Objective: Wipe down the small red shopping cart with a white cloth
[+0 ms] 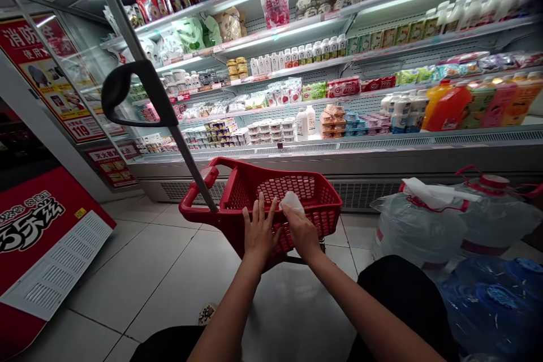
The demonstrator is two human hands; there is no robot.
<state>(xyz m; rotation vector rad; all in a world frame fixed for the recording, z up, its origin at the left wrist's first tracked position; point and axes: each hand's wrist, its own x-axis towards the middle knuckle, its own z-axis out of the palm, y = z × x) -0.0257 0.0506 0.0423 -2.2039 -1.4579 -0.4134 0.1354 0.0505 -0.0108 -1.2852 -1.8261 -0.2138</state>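
Note:
A red plastic shopping basket on wheels (237, 195) stands in front of me, with a long grey pole and black handle (144, 93) rising at its left end. Fingers spread, my left hand (260, 229) lies against the basket's near side. My right hand (300, 229) is closed around a white crumpled cloth or tissue (292, 201) at the near rim. Whether it is cloth or paper I cannot tell. Part of the basket's lattice wall is hidden behind both hands.
Beyond the basket runs a lit refrigerated shelf (365, 147) stocked with dairy and drinks. Large water bottles (424, 226) and blue water jugs (487, 300) stand at the right. A red freezer cabinet (63, 203) is on the left. Pale tiles (161, 271) cover the floor.

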